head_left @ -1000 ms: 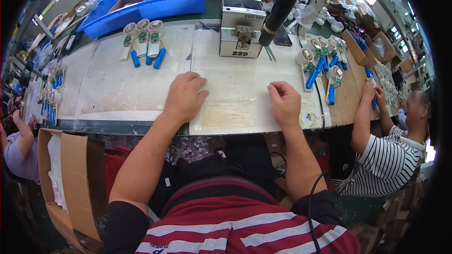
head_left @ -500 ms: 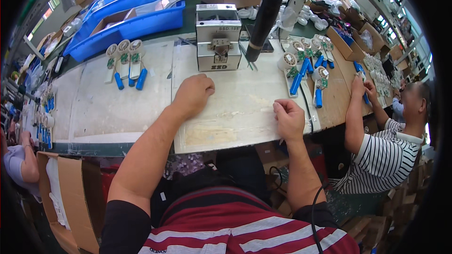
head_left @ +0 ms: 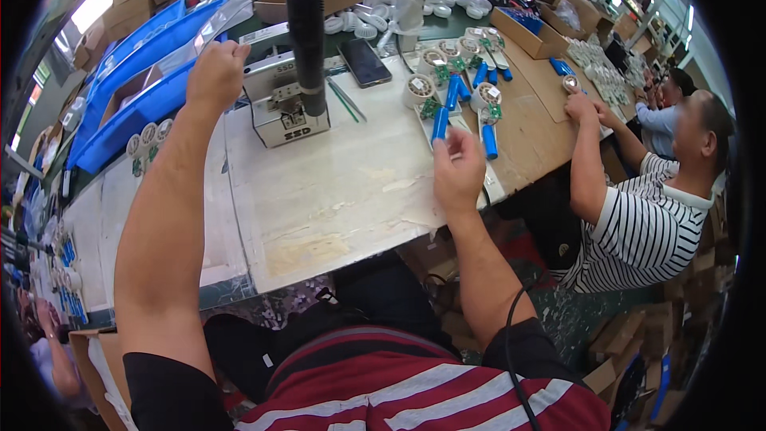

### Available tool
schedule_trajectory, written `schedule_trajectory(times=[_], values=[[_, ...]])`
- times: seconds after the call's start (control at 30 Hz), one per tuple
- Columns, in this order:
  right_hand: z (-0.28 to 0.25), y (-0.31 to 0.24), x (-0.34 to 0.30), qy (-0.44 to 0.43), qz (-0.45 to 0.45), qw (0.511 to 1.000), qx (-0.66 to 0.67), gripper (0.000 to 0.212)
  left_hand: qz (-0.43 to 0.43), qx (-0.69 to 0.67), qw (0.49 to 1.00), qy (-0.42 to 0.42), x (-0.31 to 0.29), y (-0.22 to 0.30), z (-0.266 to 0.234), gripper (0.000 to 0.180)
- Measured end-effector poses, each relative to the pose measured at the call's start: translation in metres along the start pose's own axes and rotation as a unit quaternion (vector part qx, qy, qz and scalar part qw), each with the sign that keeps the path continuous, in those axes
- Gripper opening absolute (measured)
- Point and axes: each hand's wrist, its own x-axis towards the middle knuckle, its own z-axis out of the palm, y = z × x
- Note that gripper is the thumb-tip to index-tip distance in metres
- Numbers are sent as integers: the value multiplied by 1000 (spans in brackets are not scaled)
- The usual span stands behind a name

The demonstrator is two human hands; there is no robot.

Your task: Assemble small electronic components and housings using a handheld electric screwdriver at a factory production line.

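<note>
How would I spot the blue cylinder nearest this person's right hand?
On the pale workbench, find the boxy silver machine. To its right is a cluster of round cream parts. There, the blue cylinder you want has its near end by the right hand, and it lies farthest left of all the blue ones in that cluster.

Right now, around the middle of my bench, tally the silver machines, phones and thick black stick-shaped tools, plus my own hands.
Silver machine: 1
Phone: 1
Black tool: 1
Your hands (left hand, right hand): 2
Total: 5
</note>
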Motion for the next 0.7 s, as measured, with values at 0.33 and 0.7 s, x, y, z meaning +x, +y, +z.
schedule_trajectory(times=[0.33, 0.7], values=[[9, 4, 25, -178, 19, 972, -151, 78, 204, -173, 953, 142, -158, 35, 12, 9], [20, -83, -44, -522, -106, 839, 117, 62, 229, -157, 942, -188, -221, 26, 5, 51]])
